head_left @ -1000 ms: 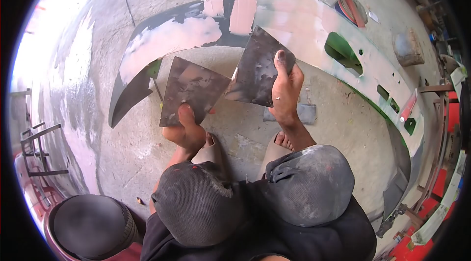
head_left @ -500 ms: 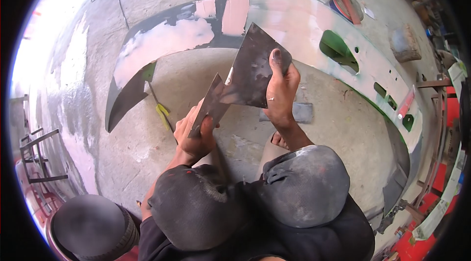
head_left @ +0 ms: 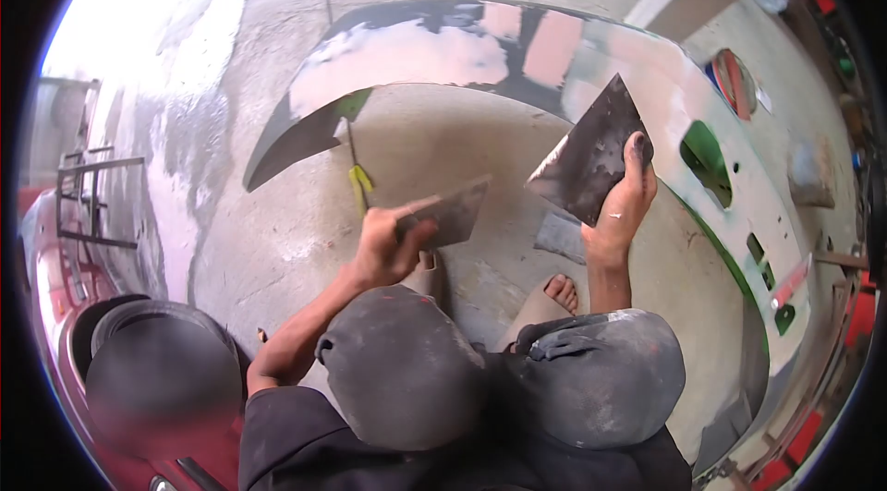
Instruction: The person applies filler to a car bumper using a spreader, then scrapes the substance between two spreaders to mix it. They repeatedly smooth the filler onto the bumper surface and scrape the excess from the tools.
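My left hand (head_left: 384, 245) is closed around a thin, dark putty spreader (head_left: 456, 213), slightly blurred and tilted up to the right. In my right hand (head_left: 621, 203) is a square dark putty board (head_left: 589, 157), thumb on its upper face. Pale putty clings to the board's left edge, with smears across its face. A gap separates spreader and board. Beyond both hands curves a car bumper (head_left: 637, 64), grey with pink putty patches (head_left: 432, 55) and green showing at its openings. The board overlaps the bumper's inner edge in view; contact cannot be told.
A grey block (head_left: 560, 237) lies beneath the board. A yellow-handled tool (head_left: 360, 188) is left of my hands. At right are a round tin (head_left: 733, 84) and a dusty bag (head_left: 810, 173). A black tyre-like stack (head_left: 162, 366) stands lower left.
The spreader and board, close together before, are now apart. My left hand has turned the spreader flatter, and my right hand has drawn the board away. The whole view has shifted.
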{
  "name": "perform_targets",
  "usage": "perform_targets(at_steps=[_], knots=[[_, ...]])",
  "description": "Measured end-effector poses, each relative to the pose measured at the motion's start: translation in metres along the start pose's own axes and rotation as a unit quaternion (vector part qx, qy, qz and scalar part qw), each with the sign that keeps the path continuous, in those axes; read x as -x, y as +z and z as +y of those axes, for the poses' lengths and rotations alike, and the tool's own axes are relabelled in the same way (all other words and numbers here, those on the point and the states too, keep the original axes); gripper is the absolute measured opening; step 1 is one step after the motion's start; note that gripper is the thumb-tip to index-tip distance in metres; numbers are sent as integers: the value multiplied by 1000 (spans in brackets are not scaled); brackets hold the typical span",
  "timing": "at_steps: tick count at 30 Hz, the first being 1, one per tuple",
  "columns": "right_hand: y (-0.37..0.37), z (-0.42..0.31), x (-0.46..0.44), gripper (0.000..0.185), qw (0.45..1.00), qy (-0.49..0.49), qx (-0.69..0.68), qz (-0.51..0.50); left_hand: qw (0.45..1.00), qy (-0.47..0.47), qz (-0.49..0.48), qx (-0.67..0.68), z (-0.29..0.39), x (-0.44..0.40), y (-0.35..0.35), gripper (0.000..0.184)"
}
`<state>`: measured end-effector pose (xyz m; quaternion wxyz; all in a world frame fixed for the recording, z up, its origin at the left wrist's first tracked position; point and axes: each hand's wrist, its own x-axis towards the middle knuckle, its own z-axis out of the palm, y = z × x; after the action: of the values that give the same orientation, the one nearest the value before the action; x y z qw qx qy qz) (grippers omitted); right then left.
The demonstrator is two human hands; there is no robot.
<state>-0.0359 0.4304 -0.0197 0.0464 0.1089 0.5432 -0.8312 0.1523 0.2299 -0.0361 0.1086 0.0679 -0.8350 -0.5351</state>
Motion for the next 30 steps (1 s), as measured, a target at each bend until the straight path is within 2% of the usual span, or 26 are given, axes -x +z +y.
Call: perform_targets(at_steps=[2,4,5,6,7,9,10,12,14,15,17,19,23,28,30], knots=[[9,2,6,34,998,37,-20,-36,989,-80,103,74,-1,0,-12,15],[4,25,5,38,995,48,27,-86,989,-92,98,58,-15,2,-4,15],[1,36,3,41,991,51,51,-111,995,-55,73,46,-17,2,6,17],[5,36,4,41,988,8,83,-128,998,-17,49,35,-10,-4,15,19],[10,28,6,41,992,28,67,-105,998,62,1,19,9,-13,23,23],[16,6,7,41,995,68,36,-57,975,120,-171,-70,-4,-4,30,26],[10,4,2,41,997,61,13,-51,988,111,-110,-6,-20,3,34,25],[1,2,-1,41,997,58,19,-48,985,-157,-75,14,-38,14,14,25],[-2,5,2,41,994,77,31,-67,966,-237,26,97,-59,20,-7,24],[-1,10,2,41,993,80,39,-76,964,-175,106,167,-83,21,-13,27],[5,17,3,41,991,90,53,-88,933,-185,171,258,-110,21,-37,26],[10,22,4,41,988,105,66,-95,914,-173,268,250,-158,27,-60,28],[7,35,-2,41,983,117,96,-104,879,-141,302,343,-174,12,-103,26],[-5,42,-11,38,975,139,121,-123,889,-78,297,340,-202,2,-129,23],[-3,46,-15,36,981,124,127,-83,888,-65,309,333,-207,0,-133,24]])
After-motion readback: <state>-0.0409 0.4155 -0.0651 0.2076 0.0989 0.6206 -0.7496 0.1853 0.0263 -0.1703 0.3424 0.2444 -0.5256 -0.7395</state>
